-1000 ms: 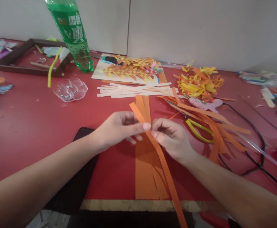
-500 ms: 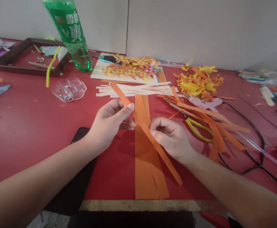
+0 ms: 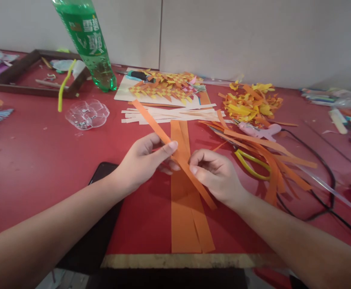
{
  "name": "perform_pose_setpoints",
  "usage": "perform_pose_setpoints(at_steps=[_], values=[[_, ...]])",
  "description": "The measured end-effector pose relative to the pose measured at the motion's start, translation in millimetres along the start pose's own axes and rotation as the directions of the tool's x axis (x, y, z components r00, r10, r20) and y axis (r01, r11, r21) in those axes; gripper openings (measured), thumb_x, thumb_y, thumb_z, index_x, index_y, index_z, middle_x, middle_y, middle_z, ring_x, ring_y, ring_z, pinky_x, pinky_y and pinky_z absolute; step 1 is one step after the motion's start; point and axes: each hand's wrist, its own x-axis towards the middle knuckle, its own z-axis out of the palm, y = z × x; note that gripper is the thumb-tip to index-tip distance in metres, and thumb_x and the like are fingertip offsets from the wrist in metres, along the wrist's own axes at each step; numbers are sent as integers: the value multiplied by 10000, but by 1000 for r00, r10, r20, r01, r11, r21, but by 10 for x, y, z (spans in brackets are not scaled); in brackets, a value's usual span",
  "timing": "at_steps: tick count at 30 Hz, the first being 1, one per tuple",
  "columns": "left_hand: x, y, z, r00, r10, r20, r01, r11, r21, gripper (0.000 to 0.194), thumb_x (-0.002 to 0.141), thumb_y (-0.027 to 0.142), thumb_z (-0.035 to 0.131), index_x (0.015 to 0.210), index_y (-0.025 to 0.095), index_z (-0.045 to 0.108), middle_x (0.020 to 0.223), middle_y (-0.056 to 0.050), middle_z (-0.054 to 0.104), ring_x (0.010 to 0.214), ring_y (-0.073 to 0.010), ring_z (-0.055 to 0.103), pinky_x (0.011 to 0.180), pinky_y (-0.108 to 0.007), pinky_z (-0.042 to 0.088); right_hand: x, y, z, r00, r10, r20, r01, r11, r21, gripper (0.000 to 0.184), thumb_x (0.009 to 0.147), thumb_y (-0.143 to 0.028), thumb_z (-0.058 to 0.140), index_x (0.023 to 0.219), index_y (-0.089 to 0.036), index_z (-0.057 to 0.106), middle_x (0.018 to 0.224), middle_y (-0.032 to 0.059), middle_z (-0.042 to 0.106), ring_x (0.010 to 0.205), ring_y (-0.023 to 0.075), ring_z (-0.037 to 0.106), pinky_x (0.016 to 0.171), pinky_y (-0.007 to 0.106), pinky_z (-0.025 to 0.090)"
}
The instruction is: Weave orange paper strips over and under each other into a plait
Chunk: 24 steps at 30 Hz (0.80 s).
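Between my hands a narrow orange paper strip [image 3: 151,122] slants from upper left to lower right, held above the table. My left hand [image 3: 148,158] pinches it near the middle with thumb and fingers. Lower down, my right hand [image 3: 213,170] is closed on the same strip, thumb against curled fingers. Beneath lie wider orange paper strips [image 3: 184,224], overlapping and running towards the table's front edge. Right of my right hand are yellow-handled scissors [image 3: 253,166], partly under a heap of loose orange strips [image 3: 273,156].
Pale paper strips [image 3: 151,115] lie behind my hands, near a woven orange-yellow piece [image 3: 166,86]. A green bottle [image 3: 94,52] stands beside a brown tray [image 3: 33,90] and a clear flower-shaped dish [image 3: 88,114]. Scraps [image 3: 250,106] and a pink glue gun [image 3: 261,130] with cable are right; a black phone [image 3: 97,224] is left.
My left hand has shifted slightly right and down along the strip. The strip's upper end now reaches farther up and left, and its lower end has drawn up. My right hand stays nearly in place.
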Motion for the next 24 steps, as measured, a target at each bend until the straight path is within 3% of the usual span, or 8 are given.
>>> perform_pose_setpoints(at_steps=[6,8,11,13,15,18,21,24], values=[[17,31,-11,967,108,-230,-128,989,-75,204,887,364,664,846,180,587,842,4,678,528,-67,618,475,-173,510,2,-6,1,1000,-1,-8,1,1000,-2,87,703,-176,612,636,-197,560,564,-39,497,489,86,400,439,232,315],[43,57,-51,929,130,-347,-180,977,-116,182,896,332,660,816,194,573,893,13,681,502,-41,574,455,-165,482,-4,21,-12,1000,-7,-2,8,1000,26,86,698,-163,614,637,-194,562,572,-36,505,495,87,412,443,234,317],[108,99,-153,845,69,-530,-235,939,-252,218,919,284,640,758,224,506,765,46,644,484,-40,526,450,-163,459,-21,94,-41,1000,-10,25,6,992,123,88,721,-158,620,662,-191,564,590,-35,509,492,88,423,448,239,302],[150,120,-211,821,23,-571,-256,908,-331,238,931,238,621,742,234,476,678,62,604,499,-51,529,466,-165,467,-29,135,-60,999,-12,41,4,982,189,91,744,-152,617,681,-193,564,598,-34,506,496,91,420,456,246,290],[169,128,-226,835,-19,-550,-224,901,-371,238,928,221,619,735,230,479,633,65,575,502,-56,540,486,-168,484,-31,147,-71,999,-27,24,20,968,248,96,759,-146,602,690,-199,562,602,-31,504,512,99,417,470,254,294],[143,115,-165,897,-3,-441,-166,925,-343,223,937,229,594,740,208,491,598,66,555,483,-55,554,480,-164,486,-15,114,-75,994,-69,-86,94,940,328,105,756,-143,558,673,-208,552,610,-22,502,541,113,428,493,267,307],[75,95,-79,973,5,-233,-69,961,-268,192,954,221,552,772,184,501,603,63,587,435,-57,569,445,-161,478,8,89,-66,969,-87,-230,165,924,345,109,766,-162,540,673,-213,566,651,-6,511,577,126,448,509,276,318],[19,91,-36,998,-29,-51,17,976,-215,177,956,254,555,810,175,495,726,22,694,431,-68,603,450,-173,502,12,110,-58,938,-128,-321,200,958,205,101,830,-223,581,737,-227,622,711,5,537,626,142,473,559,296,370]])
